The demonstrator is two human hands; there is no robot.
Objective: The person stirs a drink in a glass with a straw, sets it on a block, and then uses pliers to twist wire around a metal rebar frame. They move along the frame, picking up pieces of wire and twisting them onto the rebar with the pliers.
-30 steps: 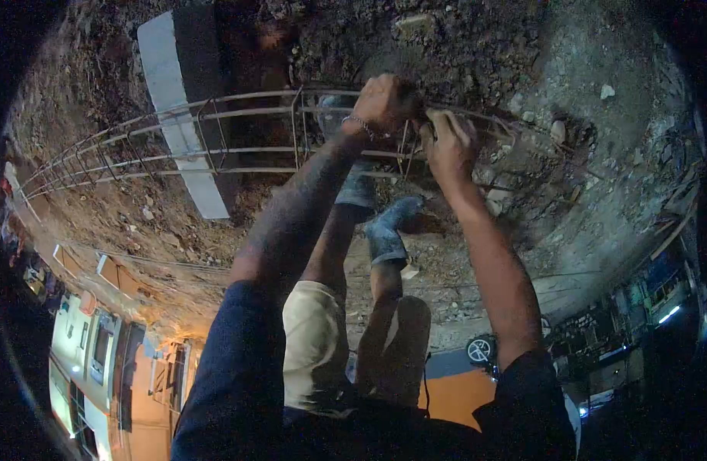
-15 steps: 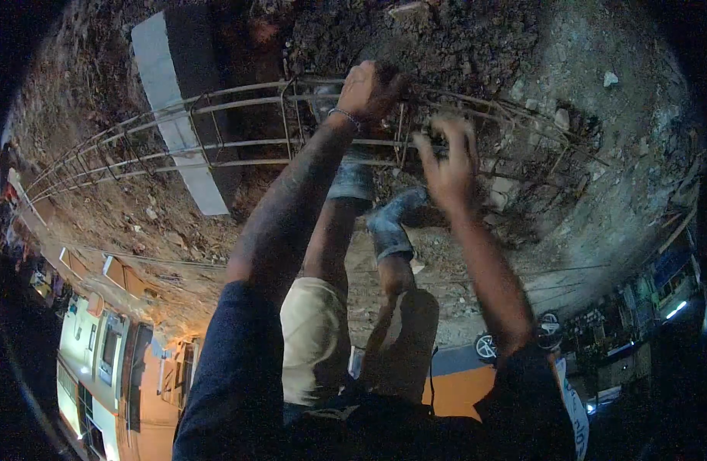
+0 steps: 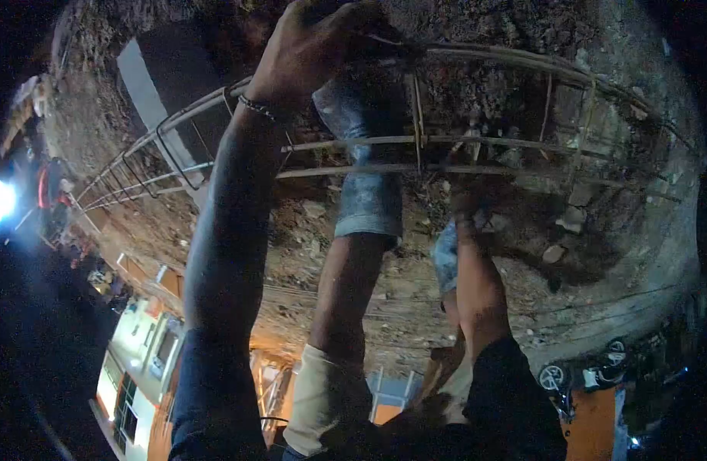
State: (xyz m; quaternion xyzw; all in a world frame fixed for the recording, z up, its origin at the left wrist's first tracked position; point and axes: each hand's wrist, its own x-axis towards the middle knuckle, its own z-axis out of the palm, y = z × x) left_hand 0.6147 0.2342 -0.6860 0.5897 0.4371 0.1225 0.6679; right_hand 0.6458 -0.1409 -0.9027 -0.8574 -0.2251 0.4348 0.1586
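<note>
A long rebar cage (image 3: 491, 140), made of thin bars with square ties, stretches across the view above the dirt. My left hand (image 3: 299, 54), with a beaded bracelet at the wrist, is closed over its upper bars. Its fingertips fade into darkness at the top edge, where a thin wire or bar end (image 3: 384, 40) shows beside them. Lower and to the right, my right hand (image 3: 465, 203) is near the lower bars, dark and smeared; its fingers cannot be made out. My boots (image 3: 369, 203) stand at the cage, one partly behind its bars.
A pale flat slab (image 3: 150, 92) lies under the cage's left part. Loose stones (image 3: 572, 219) and rubble cover the ground on the right. A bright lamp (image 3: 0, 203) shines at the far left. Parked motorcycle wheels (image 3: 553, 376) and a lit building (image 3: 138, 346) appear along the lower edges.
My view has shifted closer to the cage. My left hand has moved left and up in the picture. My right hand, raised with fingers spread before, has dropped toward the lower bars.
</note>
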